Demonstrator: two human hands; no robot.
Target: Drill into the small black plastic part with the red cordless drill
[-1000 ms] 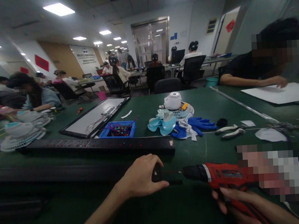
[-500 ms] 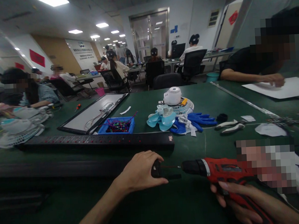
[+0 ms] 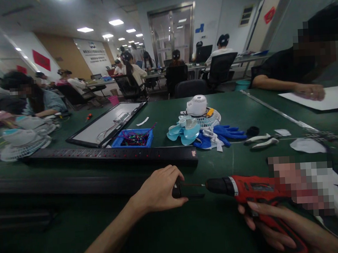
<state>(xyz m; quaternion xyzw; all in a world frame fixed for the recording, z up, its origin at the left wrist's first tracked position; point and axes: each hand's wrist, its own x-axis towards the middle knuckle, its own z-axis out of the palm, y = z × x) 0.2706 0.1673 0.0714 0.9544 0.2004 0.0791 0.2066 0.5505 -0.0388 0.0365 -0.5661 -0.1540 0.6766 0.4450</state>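
Here, two hands work at one green table (image 3: 219, 112). The left hand (image 3: 158, 191) pinches one small black part (image 3: 177, 188) by the power strip (image 3: 111, 155); the right hand (image 3: 272, 226) wraps one red drill (image 3: 251, 188), its bit meeting the part. Two blue gloves (image 3: 215, 137) lie beyond.

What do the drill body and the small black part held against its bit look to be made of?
The drill: red moulded plastic with a semi-gloss sheen and a matte black, probably plastic chuck. The small black part: seemingly dull black plastic, mostly hidden by the left hand, so uncertain.
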